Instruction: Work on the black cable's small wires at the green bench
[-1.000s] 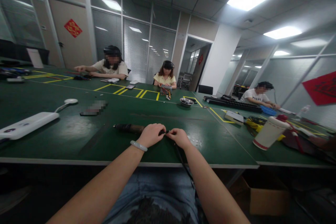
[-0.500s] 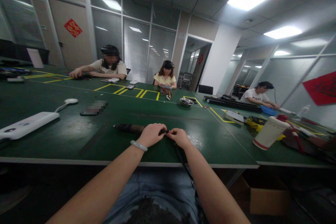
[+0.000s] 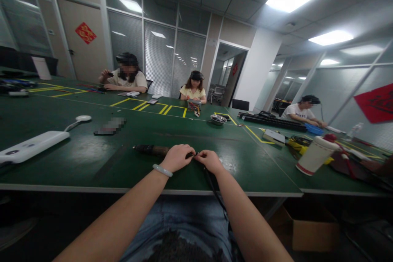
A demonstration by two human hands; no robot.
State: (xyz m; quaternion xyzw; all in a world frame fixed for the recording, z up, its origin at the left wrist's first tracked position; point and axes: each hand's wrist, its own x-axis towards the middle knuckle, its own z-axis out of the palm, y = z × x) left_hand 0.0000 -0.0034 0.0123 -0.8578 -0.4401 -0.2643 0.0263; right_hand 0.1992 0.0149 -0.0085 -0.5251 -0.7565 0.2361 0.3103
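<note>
Slippage and snagging: main risks, contact spot mostly covered

Dark cylindrical tool lies on the green table, lengthwise left to right, its right end under the left hand. Left fingers closed over that end; exact hold partly hidden. Right hand: thumb and finger pinched together, apparently on the end of a dark cable, which drops from there over the near table edge toward the lap. Fingertips of both hands nearly meet; can't tell if the parts between them touch or are joined.

Possible failures: the pinch looks small, so the cable end could pop out under a sideways push. Misalignment likely hard to spot, since fingers cover the meeting point; forcing it crooked could bend or mark something. Cable could catch on the near edge or the right forearm, and a shift of the lap could tug it loose. Tool looks round, so it might roll or twist if the left hand eases. Metal bowl on the far side and white cup at right sit well apart, low knock risk.
</note>
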